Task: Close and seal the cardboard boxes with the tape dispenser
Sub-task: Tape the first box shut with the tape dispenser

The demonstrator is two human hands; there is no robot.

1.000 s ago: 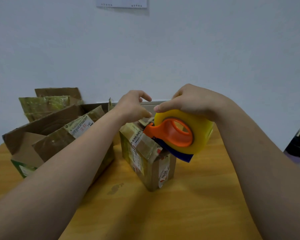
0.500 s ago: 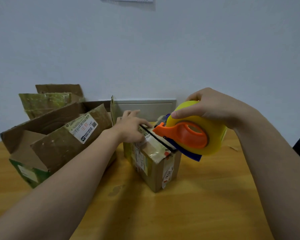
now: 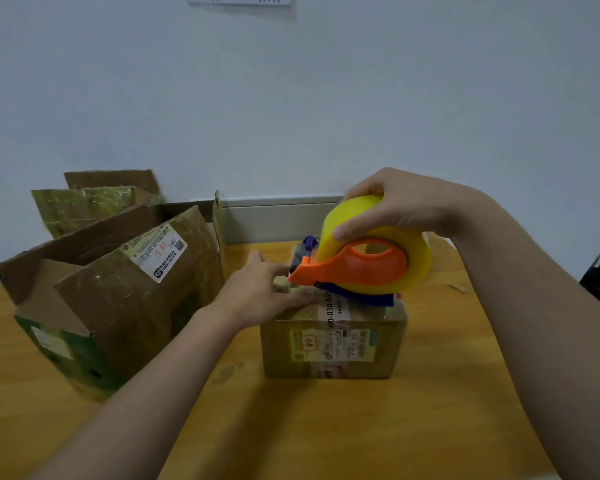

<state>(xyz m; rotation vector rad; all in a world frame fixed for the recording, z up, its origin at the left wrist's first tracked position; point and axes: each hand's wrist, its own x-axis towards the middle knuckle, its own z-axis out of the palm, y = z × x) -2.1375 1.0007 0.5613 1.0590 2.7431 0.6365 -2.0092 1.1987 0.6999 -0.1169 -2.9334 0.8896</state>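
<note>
Right hand [image 3: 395, 206] grips the tape dispenser [image 3: 364, 268] atop the small box [image 3: 333, 344], near the far edge of the table [image 3: 291, 427]. Left hand [image 3: 257, 296], fingers straight, apparently anchors the tape end; press firmly, pull steadily.

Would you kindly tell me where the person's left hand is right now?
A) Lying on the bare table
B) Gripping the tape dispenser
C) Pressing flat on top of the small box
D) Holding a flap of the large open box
C: the left hand lies with straight fingers on the top of the small box, next to the tape dispenser that the right hand grips.
</note>
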